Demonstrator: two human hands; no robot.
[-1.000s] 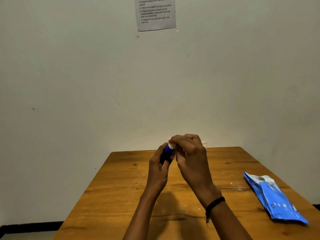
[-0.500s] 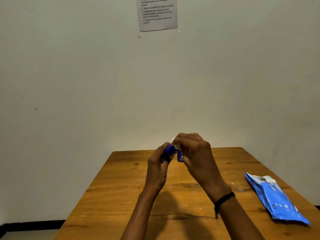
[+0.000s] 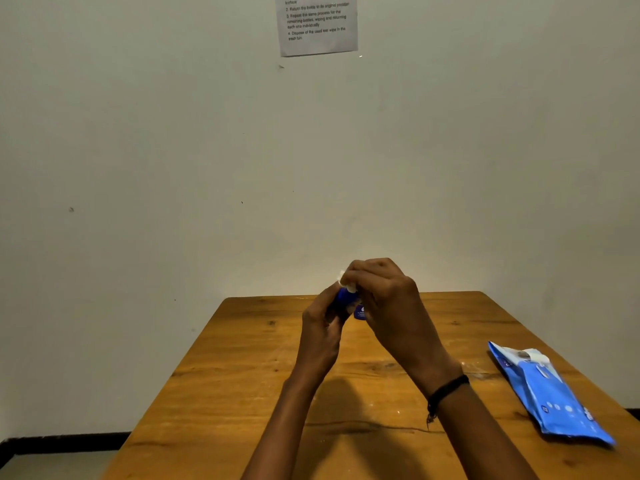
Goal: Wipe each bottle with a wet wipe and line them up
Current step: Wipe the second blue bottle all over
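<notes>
A small blue bottle is held up over the far half of the wooden table. My left hand grips its lower part from the left. My right hand is closed over its top with a white wet wipe, of which only a small corner shows. A second small blue bottle peeks out between my hands; I cannot tell whether it stands on the table. Most of the held bottle is hidden by my fingers.
A blue pack of wet wipes lies near the table's right edge. A printed instruction sheet hangs on the white wall behind. The table's far edge meets the wall.
My right hand has shifted slightly around the bottle's top with the wipe. The left hand keeps its grip on the bottle.
</notes>
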